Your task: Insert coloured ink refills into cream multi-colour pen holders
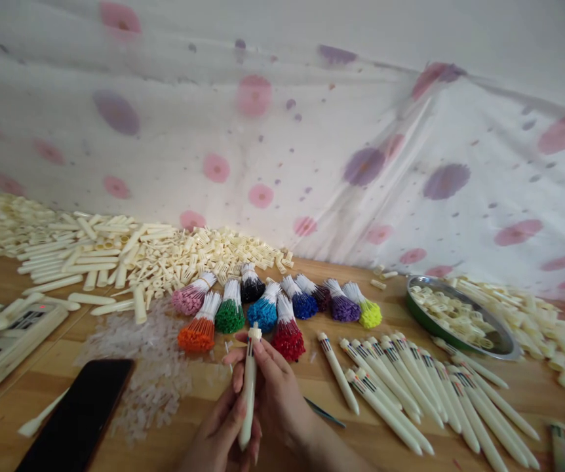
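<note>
A cream-coloured multicolour pen (248, 393) stands nearly upright between my two hands, its crowned top pointing away from me. My left hand (223, 419) is closed around the lower barrel. With thumb and fingers, my right hand (281, 390) grips the pen near its top; some of these fingers are hidden behind it. Just beyond lie bundles of coloured refills, among them a red bundle (288, 331), a light blue bundle (263, 311) and an orange bundle (196, 331). To the right, several pens (400, 373) like this one lie side by side on the wooden table.
A heap of cream pen parts (174, 252) lines the back left. Small clear pieces (149, 377) are scattered near a black phone (78, 413) and a power strip (17, 347). A green-sided metal dish (417, 321) holds parts at right. Tweezers (325, 413) lie beside my right wrist.
</note>
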The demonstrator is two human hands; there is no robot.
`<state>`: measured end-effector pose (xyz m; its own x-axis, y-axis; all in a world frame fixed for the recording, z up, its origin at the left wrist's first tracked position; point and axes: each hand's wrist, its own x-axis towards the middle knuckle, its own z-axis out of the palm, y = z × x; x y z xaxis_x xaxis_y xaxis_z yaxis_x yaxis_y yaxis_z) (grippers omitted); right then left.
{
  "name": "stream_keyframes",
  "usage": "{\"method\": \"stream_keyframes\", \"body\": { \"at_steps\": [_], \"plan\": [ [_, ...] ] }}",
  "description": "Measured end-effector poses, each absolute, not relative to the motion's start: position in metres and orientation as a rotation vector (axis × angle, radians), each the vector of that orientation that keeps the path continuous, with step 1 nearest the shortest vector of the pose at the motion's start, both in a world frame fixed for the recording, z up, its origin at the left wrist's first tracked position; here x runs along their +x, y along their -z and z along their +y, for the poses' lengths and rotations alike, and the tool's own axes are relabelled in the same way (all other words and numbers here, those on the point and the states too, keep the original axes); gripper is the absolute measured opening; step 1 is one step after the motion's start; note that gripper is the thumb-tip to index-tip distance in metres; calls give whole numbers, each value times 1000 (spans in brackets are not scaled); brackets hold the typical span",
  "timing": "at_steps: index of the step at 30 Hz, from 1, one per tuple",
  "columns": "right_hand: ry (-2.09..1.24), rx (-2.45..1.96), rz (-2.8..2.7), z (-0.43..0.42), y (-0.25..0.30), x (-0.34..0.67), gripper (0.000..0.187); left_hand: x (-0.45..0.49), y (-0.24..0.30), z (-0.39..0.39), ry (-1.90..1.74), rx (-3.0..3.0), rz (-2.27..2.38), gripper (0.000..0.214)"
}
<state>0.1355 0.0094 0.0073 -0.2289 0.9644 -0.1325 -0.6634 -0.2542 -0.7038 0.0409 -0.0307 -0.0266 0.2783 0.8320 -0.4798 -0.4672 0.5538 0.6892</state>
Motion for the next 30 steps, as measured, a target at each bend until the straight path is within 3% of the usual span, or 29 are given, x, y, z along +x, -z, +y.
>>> {"method": "stream_keyframes", "body": {
  "at_steps": [9, 12, 16, 22, 30],
  "plan": [
    [-2034, -437, -544, 19, -14, 150, 46, 35, 10, -28, -822, 579, 961, 53],
    [-2089, -341, -506, 23, -17, 156, 35, 34, 9, -28, -827, 796, 1018, 53],
    [-2072, -328, -476, 22, -20, 156, 27, 32, 9, -28, -837, 785, 1089, 59],
    [-1972, -443, -541, 15, -24, 150, 46, 31, 16, -25, -789, 518, 840, 48],
    [-1860, -490, -517, 11, -19, 149, 29, 30, 23, -24, -762, 436, 609, 42]
  ]
}}
